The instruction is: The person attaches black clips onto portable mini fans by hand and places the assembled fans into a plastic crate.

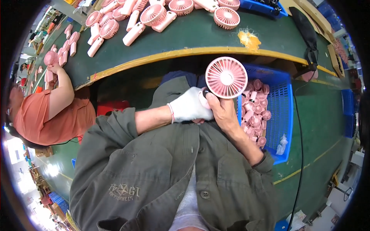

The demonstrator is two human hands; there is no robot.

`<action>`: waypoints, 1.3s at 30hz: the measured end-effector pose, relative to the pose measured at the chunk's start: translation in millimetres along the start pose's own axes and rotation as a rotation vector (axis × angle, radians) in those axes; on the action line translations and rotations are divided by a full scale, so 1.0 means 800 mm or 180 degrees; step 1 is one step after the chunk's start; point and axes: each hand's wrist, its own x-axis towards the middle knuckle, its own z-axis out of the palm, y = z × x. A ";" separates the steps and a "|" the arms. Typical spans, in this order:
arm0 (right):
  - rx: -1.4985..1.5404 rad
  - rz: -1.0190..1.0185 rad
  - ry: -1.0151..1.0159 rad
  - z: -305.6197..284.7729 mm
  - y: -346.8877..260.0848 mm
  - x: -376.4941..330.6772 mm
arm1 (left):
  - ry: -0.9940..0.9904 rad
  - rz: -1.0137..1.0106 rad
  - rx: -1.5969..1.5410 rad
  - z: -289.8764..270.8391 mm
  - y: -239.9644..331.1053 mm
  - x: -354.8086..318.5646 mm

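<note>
A pink handheld fan (226, 77) is held up in front of my body, its round grille facing me. My right hand (223, 113), bare, is closed round the fan just below its head, with the thumb up along it. In a white glove, my left hand (189, 106) is closed against the lower part of the same fan. A small pink piece with a black end (203, 99) shows between glove and thumb; whether it belongs to the fan I cannot tell. Most of the handle is hidden by my hands.
A blue basket (285, 115) of small pink parts (255, 111) stands at my right. Ahead, a green table (181, 38) with a yellow edge bears many pink fans (153, 15). A black cable (300, 154) hangs at right. A co-worker (58, 111) handles fans at left.
</note>
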 end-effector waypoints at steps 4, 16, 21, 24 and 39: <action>0.0929 0.0221 0.0371 -0.005 0.016 -0.017 | 0.0219 0.2462 0.2452 -0.005 -0.059 0.052; 0.3106 0.1803 0.3729 -0.194 0.277 -0.117 | 0.3892 0.1844 0.3336 -0.207 0.013 -0.012; 0.1445 0.1911 0.3282 -0.159 0.223 -0.047 | 0.3734 0.0482 0.3510 -0.290 -0.016 -0.011; 0.0339 0.0798 0.2502 -0.121 0.091 0.047 | 0.3109 0.0013 0.2800 -0.294 0.033 -0.004; -0.0519 -0.0253 0.3101 -0.211 0.019 0.321 | 0.3146 0.0634 0.3643 -0.304 0.010 0.010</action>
